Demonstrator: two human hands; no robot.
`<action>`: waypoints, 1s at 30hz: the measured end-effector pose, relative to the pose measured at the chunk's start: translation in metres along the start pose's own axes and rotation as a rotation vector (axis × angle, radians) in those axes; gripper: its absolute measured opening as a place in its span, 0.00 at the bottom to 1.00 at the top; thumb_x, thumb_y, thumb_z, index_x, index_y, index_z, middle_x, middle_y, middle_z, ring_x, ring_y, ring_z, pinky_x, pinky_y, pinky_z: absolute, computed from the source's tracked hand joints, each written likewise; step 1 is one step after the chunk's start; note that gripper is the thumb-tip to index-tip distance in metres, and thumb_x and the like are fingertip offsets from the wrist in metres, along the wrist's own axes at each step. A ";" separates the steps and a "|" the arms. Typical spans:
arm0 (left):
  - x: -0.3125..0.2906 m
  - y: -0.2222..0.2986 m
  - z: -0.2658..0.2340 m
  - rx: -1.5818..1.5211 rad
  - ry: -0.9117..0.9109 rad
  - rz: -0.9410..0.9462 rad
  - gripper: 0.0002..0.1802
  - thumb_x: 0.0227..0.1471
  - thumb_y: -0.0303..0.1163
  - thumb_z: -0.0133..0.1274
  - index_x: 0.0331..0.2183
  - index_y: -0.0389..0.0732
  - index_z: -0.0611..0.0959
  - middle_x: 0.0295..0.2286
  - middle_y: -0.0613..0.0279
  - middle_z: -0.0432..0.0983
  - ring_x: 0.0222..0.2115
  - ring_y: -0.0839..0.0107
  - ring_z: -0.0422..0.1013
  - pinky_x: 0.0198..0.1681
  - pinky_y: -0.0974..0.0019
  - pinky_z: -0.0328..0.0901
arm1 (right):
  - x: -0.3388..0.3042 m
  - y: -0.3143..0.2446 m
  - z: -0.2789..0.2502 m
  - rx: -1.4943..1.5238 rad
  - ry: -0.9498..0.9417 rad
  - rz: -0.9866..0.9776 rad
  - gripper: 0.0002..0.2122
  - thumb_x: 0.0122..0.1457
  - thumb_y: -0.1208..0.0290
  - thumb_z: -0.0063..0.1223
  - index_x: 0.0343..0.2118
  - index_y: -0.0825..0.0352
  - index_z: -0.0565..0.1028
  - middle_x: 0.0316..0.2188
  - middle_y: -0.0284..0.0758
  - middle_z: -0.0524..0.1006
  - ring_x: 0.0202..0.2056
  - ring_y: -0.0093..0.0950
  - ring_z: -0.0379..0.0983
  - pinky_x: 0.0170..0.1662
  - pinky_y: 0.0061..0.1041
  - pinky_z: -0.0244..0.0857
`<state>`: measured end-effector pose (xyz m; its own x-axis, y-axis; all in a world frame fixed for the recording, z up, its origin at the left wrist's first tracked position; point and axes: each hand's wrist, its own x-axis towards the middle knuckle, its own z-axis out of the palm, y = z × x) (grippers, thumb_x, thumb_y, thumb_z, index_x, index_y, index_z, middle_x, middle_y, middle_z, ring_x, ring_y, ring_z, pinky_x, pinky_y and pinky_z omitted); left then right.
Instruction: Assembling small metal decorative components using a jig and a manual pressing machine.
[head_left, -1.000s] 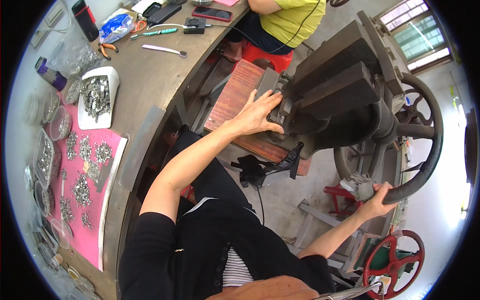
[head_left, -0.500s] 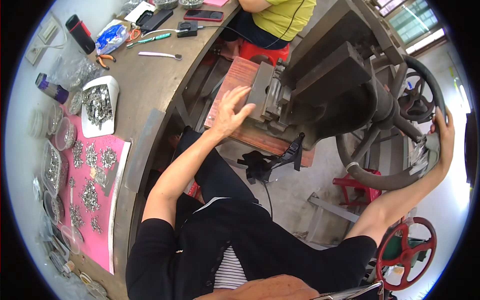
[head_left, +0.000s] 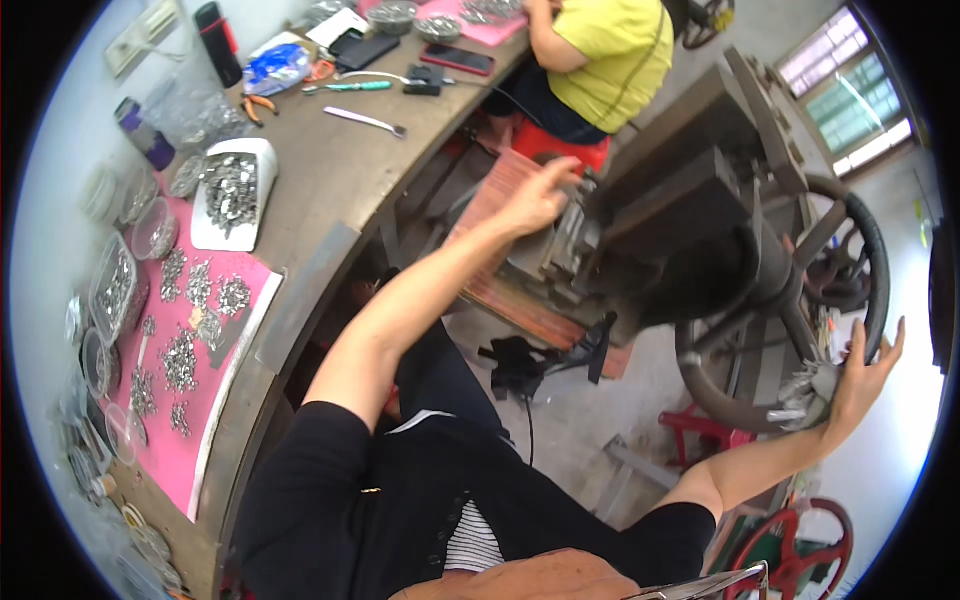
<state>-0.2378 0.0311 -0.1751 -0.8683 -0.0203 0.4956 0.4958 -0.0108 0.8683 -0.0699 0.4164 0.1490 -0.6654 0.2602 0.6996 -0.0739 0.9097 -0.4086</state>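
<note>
My left hand (head_left: 540, 203) reaches over the metal fixture (head_left: 572, 235) on the press bed, the index finger stretched forward. Nothing shows in this hand, though the fingertips are slightly blurred and the underside is hidden. At the right, my right hand (head_left: 858, 385) lies with its palm against the rim of a large dark handwheel (head_left: 878, 270), beside the ragged grey wrapping (head_left: 812, 388). Its fingers are spread apart, not closed round the rim. The wheel belongs to a heavy dark screw press (head_left: 680, 215). A reddish wooden board (head_left: 500, 195) lies under the fixture.
The workbench (head_left: 320, 180) curves along my left. It carries a white tray of metal pieces (head_left: 205, 235), a pink sheet (head_left: 185, 460) with small piles, a toothbrush (head_left: 365, 122) and a phone (head_left: 459, 60). A co-worker in yellow (head_left: 610, 70) sits beyond; a red handwheel (head_left: 790, 555) stands lower right.
My left hand has moved forward and right over the fixture. The handwheel has turned, carrying its wrapping lower, and my right hand's fingers have loosened from the rim. The view has shifted.
</note>
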 end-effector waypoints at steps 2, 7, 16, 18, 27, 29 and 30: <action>0.014 0.002 -0.010 0.179 -0.383 -0.238 0.31 0.51 0.19 0.51 0.58 0.42 0.70 0.49 0.55 0.75 0.54 0.65 0.68 0.56 0.62 0.63 | 0.025 -0.014 0.011 0.011 0.064 -0.153 0.33 0.63 0.64 0.58 0.68 0.60 0.56 0.53 0.41 0.71 0.38 0.26 0.71 0.42 0.24 0.66; 0.016 0.009 -0.016 0.149 -0.614 -0.196 0.48 0.48 0.21 0.56 0.68 0.49 0.58 0.52 0.55 0.72 0.50 0.68 0.67 0.56 0.62 0.61 | 0.074 0.012 -0.013 -0.007 -0.152 -0.134 0.29 0.65 0.62 0.56 0.67 0.60 0.61 0.55 0.42 0.70 0.41 0.28 0.72 0.44 0.25 0.65; 0.023 -0.006 -0.028 0.244 -0.552 0.031 0.42 0.41 0.33 0.68 0.59 0.47 0.73 0.46 0.52 0.69 0.47 0.57 0.66 0.53 0.58 0.64 | 0.088 -0.001 0.010 -0.037 -0.190 -0.205 0.28 0.64 0.67 0.56 0.65 0.64 0.63 0.51 0.39 0.70 0.35 0.24 0.67 0.39 0.23 0.63; 0.010 0.016 -0.028 0.400 -0.504 -0.009 0.39 0.34 0.42 0.74 0.51 0.44 0.80 0.43 0.53 0.66 0.46 0.57 0.64 0.52 0.58 0.61 | 0.085 0.004 -0.009 -0.078 -0.233 -0.154 0.27 0.65 0.67 0.54 0.65 0.62 0.62 0.51 0.42 0.70 0.38 0.27 0.69 0.42 0.25 0.66; -0.033 0.043 -0.007 0.611 -0.314 0.410 0.17 0.45 0.35 0.63 0.38 0.42 0.78 0.37 0.59 0.69 0.45 0.57 0.65 0.52 0.53 0.58 | 0.029 -0.025 -0.005 -0.397 0.175 -0.464 0.18 0.67 0.69 0.52 0.57 0.70 0.72 0.49 0.46 0.76 0.41 0.34 0.75 0.48 0.29 0.68; -0.066 0.044 -0.027 0.696 -0.212 0.382 0.17 0.46 0.34 0.63 0.38 0.41 0.77 0.36 0.59 0.69 0.45 0.57 0.65 0.52 0.53 0.58 | -0.042 -0.072 0.059 -0.163 0.352 -0.725 0.11 0.64 0.78 0.53 0.48 0.73 0.78 0.43 0.45 0.80 0.41 0.40 0.77 0.49 0.34 0.70; -0.079 0.049 -0.032 0.731 -0.143 0.415 0.18 0.46 0.34 0.63 0.38 0.40 0.76 0.36 0.58 0.68 0.45 0.57 0.65 0.52 0.53 0.58 | -0.075 -0.055 0.082 0.062 0.152 -0.823 0.11 0.61 0.83 0.54 0.47 0.72 0.79 0.39 0.44 0.81 0.39 0.41 0.77 0.47 0.36 0.70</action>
<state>-0.1445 0.0001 -0.1720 -0.6359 0.2471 0.7311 0.6841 0.6189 0.3859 -0.0770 0.3204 0.0705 -0.2740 -0.4345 0.8580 -0.5363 0.8096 0.2387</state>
